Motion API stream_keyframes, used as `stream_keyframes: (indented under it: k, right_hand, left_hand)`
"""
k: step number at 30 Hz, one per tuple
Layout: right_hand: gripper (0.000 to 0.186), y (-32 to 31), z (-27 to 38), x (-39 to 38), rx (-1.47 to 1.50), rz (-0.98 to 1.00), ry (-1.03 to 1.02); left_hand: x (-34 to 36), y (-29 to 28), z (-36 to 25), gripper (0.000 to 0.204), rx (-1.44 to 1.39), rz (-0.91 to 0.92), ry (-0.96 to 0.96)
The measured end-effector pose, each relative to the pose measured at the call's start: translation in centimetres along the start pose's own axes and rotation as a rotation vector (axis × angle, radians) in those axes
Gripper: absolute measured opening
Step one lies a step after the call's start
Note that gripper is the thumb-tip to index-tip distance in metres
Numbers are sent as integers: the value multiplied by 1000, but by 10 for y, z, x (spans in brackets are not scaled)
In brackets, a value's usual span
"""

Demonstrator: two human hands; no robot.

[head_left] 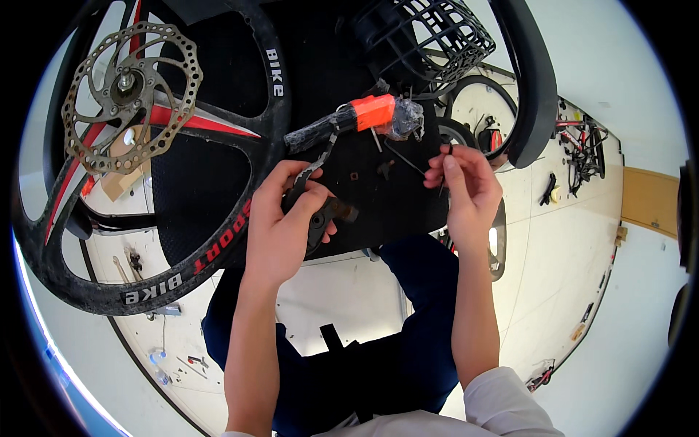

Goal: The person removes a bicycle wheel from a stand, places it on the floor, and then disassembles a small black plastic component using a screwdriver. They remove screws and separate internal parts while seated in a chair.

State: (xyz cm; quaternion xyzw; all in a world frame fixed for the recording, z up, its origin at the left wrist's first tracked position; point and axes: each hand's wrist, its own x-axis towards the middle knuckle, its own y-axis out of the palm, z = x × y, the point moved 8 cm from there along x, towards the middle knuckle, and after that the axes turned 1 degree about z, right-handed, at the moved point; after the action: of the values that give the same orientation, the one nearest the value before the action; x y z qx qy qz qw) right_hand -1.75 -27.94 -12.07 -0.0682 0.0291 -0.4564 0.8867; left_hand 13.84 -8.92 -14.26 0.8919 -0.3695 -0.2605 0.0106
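Bright, diffuse light, bluish-white glare below-left of the large black, red-striped three-spoke bicycle wheel (207,122), black fabric surface (400,211) right of it losing detail, wheel lettering crisp, edges fisheye-curved, dark vignette.

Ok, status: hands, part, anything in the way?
Left hand gripping black metal bike part; right hand pinching thin dark piece. Three-spoke wheel crowding left side; orange-taped bundle just beyond hands.
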Motion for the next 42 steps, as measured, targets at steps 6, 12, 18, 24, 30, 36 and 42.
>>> stream_keyframes:
  k: [6, 12, 18, 24, 30, 36, 42]
  right_hand:
    - [17, 20, 8, 0, -611, 99, -192]
    - [18, 41, -3, 5, -616, 183, -143]
    - [21, 35, -1, 8, -477, 91, -127]
    - [15, 37, 20, 3, -669, -13, -402]
    - [15, 45, -3, 0, -696, 199, 8]
    - [14, 49, -2, -4, -716, 224, -4]
    - [12, 36, -11, -4, -645, 226, 144]
  left_hand:
    - [-2, -3, -9, 22, 73, -49, 99]
    - [-2, -2, -7, 22, 65, -52, 93]
    - [-2, -1, -6, 21, 75, -53, 84]
    - [-2, -1, -5, 22, 85, -62, 82]
    - [-2, 2, -4, 21, -22, -19, 45]
    - [-2, 6, -4, 23, -29, -4, 41]
    - [-2, 5, -5, 24, -17, -6, 37]
